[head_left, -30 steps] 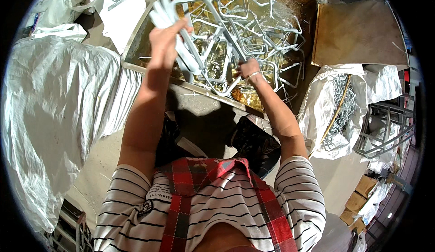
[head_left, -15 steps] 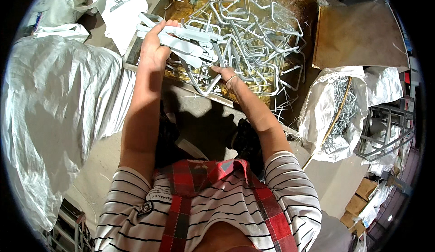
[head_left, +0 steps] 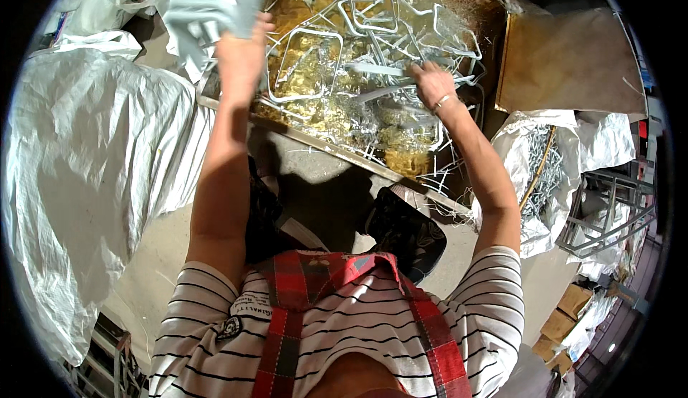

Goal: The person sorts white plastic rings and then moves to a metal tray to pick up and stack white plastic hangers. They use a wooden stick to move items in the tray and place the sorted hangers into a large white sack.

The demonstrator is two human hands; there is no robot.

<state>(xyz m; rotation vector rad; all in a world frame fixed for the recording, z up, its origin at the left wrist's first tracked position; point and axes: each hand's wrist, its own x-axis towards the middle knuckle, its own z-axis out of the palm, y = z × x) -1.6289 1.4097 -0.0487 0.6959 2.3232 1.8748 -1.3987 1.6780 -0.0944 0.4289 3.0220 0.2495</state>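
The bundle [head_left: 215,12] of grey pieces is at the left hand [head_left: 242,54], on its far side and a little to the left, above the left corner of the tray [head_left: 319,144]. This hand is closed around the pieces. The bundle is blurred, so its long axis I cannot tell surely.

The right hand [head_left: 432,86] is over the right half of the tray. A pale strip [head_left: 376,69] lies to the left of it; its long axis goes nearly left to right, and its right end comes to the fingers. Whether these fingers are clamped on the strip or only touch it, I cannot tell.

Between the two hands there is a bent bar [head_left: 315,32] in the tray, open toward neither hand as far as I see. The left hand is nearer to it; the right hand is nearer to the strip.
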